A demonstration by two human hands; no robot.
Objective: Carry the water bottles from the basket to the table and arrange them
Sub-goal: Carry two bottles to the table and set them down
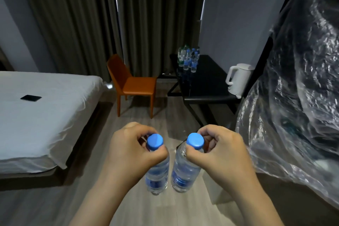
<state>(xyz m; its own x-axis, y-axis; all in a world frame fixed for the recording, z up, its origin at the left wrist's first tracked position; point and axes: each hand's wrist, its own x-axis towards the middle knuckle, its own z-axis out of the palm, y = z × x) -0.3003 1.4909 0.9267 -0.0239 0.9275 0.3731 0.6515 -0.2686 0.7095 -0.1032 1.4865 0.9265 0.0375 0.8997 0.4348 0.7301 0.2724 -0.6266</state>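
My left hand [128, 150] grips the neck of a clear water bottle [157, 176] with a blue cap and blue label, held upright above the wooden floor. My right hand [218, 152] grips a second, matching bottle [183, 172] the same way, close beside the first. Ahead stands a black table [205, 82] against the wall. A cluster of several bottles [189, 58], some blue-labelled and some green, stands at its far end. No basket is in view.
A white electric kettle [238, 79] sits on the table's right side. An orange chair [132, 82] stands left of the table. A bed [42, 113] with a dark flat object [30, 98] fills the left. Something wrapped in clear plastic [297, 97] looms on the right.
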